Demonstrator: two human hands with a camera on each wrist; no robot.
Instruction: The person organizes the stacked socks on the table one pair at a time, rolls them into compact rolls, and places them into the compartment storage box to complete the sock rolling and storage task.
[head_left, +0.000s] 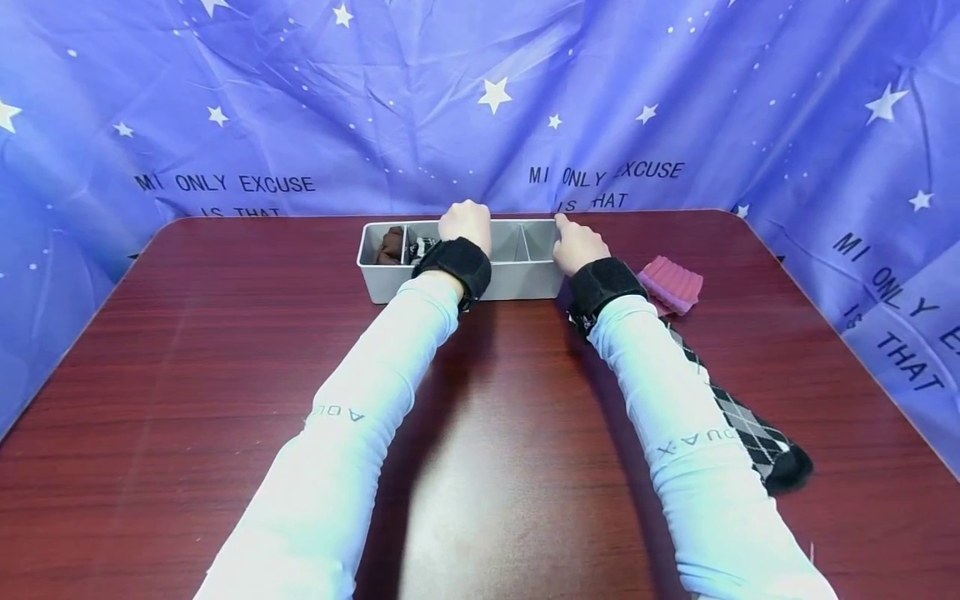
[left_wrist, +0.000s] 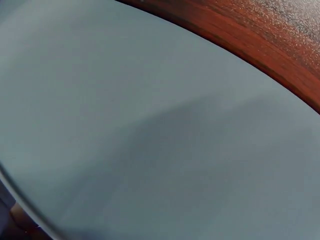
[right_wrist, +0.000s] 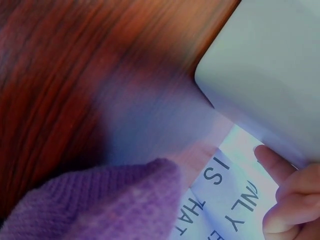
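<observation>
A long grey divided box [head_left: 525, 282] stands near the table's far edge. My left hand [head_left: 467, 223] is over its middle, knuckles up, with the fingers hidden below the rim; I cannot tell what they hold. In the left wrist view the box's front wall [left_wrist: 150, 100] covers most of the picture. My right hand [head_left: 580, 247] grips the box's right end, one finger reaching to the back corner. Seen from the right wrist, several fingers [right_wrist: 290, 210] are curled beside the end wall. Left compartments contain brown fabric [head_left: 390, 247] and black-and-white patterned fabric [head_left: 422, 248].
A ribbed pink and purple knit piece [head_left: 673, 283] lies right of the box. A black and grey argyle sock [head_left: 753, 433] stretches along the right forearm, partly covered by it. Behind the red-brown table [head_left: 187, 350] hangs a blue star-printed curtain [head_left: 420, 100].
</observation>
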